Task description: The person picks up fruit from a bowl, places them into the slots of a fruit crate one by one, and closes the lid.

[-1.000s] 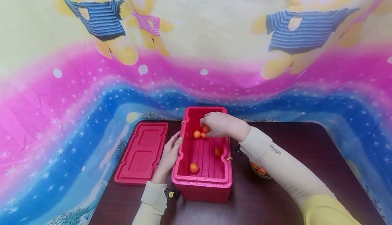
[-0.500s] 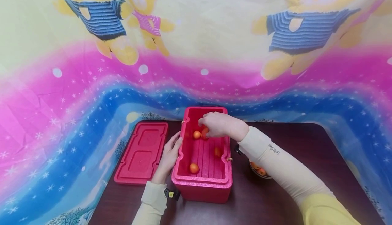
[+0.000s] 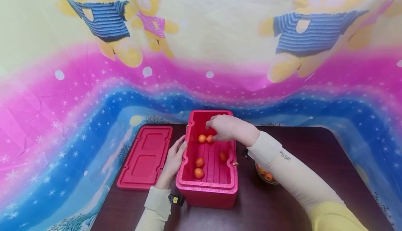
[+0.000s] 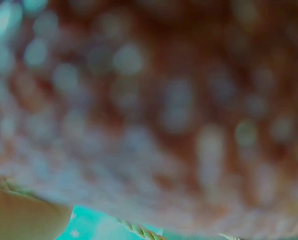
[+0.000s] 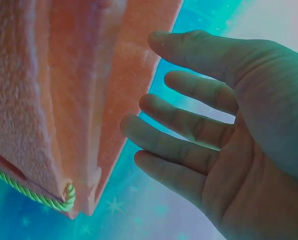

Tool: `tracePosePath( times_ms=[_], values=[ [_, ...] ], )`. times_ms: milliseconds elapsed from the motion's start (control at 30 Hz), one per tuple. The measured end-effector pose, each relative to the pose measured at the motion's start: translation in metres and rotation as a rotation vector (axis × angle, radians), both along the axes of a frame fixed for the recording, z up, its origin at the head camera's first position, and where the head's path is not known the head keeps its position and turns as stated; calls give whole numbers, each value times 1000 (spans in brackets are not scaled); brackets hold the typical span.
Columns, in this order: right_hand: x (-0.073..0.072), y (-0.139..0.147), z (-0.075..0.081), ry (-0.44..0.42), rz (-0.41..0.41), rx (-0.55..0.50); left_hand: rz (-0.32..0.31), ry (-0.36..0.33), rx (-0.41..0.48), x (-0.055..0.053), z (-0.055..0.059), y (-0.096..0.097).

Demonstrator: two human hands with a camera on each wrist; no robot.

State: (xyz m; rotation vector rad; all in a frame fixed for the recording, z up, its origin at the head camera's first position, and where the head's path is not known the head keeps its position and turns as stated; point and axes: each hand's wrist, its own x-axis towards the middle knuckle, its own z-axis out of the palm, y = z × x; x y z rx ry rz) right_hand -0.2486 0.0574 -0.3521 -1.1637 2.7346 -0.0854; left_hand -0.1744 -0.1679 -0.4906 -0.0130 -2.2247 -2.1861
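Note:
A red foam box (image 3: 207, 196) stands lidless on the dark table, with several small round orange fruits (image 3: 202, 138) on its ribbed floor. Two of these, one being the front orange fruit (image 3: 199, 173), lie by the near left wall. My left hand (image 3: 173, 157) rests along the outside of the left wall, its fingers extended. Over the far part of the box is my right hand (image 3: 226, 126); the right wrist view shows its fingers spread and nothing held. In the left wrist view, a blurred reddish surface hides most of the scene.
A red lid (image 3: 145, 157) lies flat left of the box. To the right, a bowl (image 3: 270, 181) of similar orange fruits is partly hidden under the right forearm. Rope (image 3: 235, 163) shows at the box's right side. A printed cloth (image 3: 201, 49) hangs behind the table.
The orange fruit that was in my right hand has left it. Another fruit now shows by the near left wall. The right hand has shifted slightly right; the left has stayed put.

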Motion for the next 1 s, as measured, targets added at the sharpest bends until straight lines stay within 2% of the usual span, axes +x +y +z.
tracePosePath(
  times_ms=[267,433,667,767,1000],
  values=[
    [4,19,5,27,3,-62,13,0,0,-1,0,0],
    [10,34,8,59,-23,-118,4,-3,1,1,-1,1],
    [20,63,6,176,-43,-290,-1,-1,-4,0,-1,1],
    [25,75,0,225,-54,-373,-1,2,-8,-2,-1,1],
    [35,104,-26,282,-176,-524,-1,-1,8,-1,0,2]
  ],
)
